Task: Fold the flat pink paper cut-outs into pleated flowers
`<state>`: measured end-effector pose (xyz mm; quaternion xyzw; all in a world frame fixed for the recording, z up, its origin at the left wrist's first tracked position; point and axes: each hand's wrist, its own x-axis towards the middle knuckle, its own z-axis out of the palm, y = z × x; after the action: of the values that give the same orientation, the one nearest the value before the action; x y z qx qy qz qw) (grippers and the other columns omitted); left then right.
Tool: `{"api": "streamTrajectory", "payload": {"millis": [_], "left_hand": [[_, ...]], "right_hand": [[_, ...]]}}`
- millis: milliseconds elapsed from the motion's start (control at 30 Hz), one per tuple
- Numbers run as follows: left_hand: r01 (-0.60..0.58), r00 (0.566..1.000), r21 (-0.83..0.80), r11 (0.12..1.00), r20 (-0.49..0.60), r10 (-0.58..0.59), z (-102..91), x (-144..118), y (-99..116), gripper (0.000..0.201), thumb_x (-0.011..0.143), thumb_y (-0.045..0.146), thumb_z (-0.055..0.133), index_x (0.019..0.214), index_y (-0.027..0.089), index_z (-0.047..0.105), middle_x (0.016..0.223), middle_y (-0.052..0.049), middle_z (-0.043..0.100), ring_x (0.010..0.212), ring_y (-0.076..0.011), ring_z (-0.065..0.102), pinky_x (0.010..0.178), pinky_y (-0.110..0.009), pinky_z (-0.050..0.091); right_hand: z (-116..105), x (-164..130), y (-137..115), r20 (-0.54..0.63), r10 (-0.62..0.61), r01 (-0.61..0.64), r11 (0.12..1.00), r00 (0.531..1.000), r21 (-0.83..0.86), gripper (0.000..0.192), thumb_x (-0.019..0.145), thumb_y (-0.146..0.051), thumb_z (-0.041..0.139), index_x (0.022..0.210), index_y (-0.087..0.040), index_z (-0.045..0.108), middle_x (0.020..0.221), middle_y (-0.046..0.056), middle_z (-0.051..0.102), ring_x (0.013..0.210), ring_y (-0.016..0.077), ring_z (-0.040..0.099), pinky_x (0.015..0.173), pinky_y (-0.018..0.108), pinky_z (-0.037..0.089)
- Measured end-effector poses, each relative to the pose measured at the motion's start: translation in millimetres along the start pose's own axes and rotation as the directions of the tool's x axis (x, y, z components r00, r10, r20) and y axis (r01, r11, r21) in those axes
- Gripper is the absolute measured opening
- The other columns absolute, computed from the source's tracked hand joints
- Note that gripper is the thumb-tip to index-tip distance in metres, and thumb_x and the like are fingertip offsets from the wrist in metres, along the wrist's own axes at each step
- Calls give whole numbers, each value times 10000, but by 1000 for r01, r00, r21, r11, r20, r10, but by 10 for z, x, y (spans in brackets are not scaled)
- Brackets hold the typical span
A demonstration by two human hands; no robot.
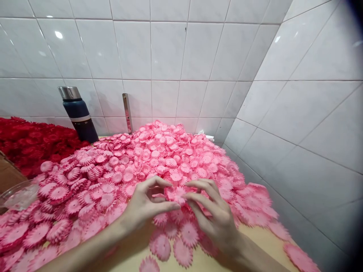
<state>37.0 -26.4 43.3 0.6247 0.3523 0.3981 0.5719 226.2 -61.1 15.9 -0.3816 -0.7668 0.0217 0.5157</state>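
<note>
Between my two hands is a pink fabric flower (175, 194) with a notched edge. My left hand (147, 200) pinches its left side between thumb and fingers. On the other side, the fingers of my right hand (214, 211) are bent and their tips touch the flower's right edge. Right below my hands lie several loose pink flower pieces (189, 233) on the yellowish tabletop (127, 249). Behind and around them spreads a large heap of pink flower pieces (159, 151), some flat and some curled into cups.
A dark blue bottle (81, 117) with a steel lid stands at the back left, beside a pile of red flowers (36, 141). A metal strip (127, 113) leans on the tiled wall (167, 53). At the left edge are a clear plastic bowl (21, 194) and cardboard (10, 173).
</note>
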Motion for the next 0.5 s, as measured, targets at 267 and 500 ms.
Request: {"api": "streamTrajectory", "payload": {"millis": [267,500], "left_hand": [[-169,979,52,984,-105,174,97,-32,56,224,648,185,812,829,134,689,888,-72,721,835,-192,694,727,-284,599],[-165,985,89,982,-42,170,79,-63,65,144,686,197,786,753,140,672,784,-49,730,684,-155,693,634,-253,601]], "right_hand": [[54,46,-7,-40,458,-443,875,888,196,92,923,-242,512,879,-208,585,917,46,616,896,202,581,810,361,474],[-2,61,154,-145,690,-621,709,709,335,188,909,-373,529,946,-202,598,919,56,644,826,197,607,722,319,491]]}}
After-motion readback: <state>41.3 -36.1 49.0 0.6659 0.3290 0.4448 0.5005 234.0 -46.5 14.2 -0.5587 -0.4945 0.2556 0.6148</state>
